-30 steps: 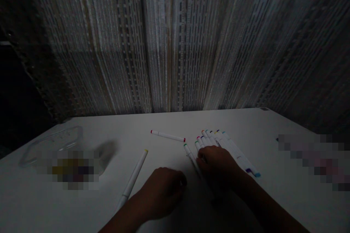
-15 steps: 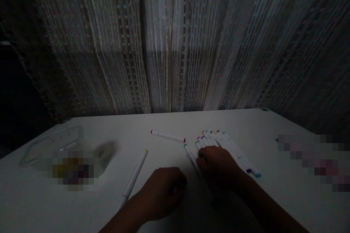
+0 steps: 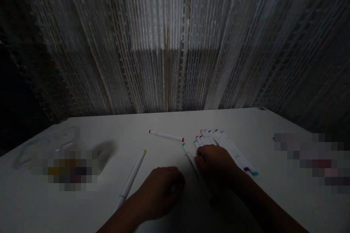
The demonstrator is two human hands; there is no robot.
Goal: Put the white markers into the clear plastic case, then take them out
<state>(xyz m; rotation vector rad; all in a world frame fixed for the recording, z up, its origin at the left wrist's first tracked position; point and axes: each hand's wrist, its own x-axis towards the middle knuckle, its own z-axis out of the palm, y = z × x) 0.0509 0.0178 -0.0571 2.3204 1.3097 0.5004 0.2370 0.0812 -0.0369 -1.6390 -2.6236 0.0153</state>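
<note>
My right hand (image 3: 214,162) lies over the near end of a row of white markers (image 3: 226,143) with coloured ends. Its fingers are curled onto a green-ended marker (image 3: 195,145), and the palm hides much of what lies under it. Just left of that hand, another green-tipped marker (image 3: 188,153) lies slanted on the table, its lower part in shadow. My left hand (image 3: 165,187) rests closed on the table, fingers curled with nothing visible in them. Beside its wrist lies a yellow-tipped marker (image 3: 132,178). Farther back is a red-ended marker (image 3: 166,136), touched by neither hand.
A clear plastic container (image 3: 94,164) with its lid (image 3: 51,142) raised stands at the left, its contents blurred out. A pixelated pinkish thing (image 3: 308,156) lies at the right. The white table (image 3: 109,125) ends at a striped curtain (image 3: 169,43).
The view has shifted slightly, so everything sits a little farther left in the picture. Both hands and the markers keep their places relative to each other.
</note>
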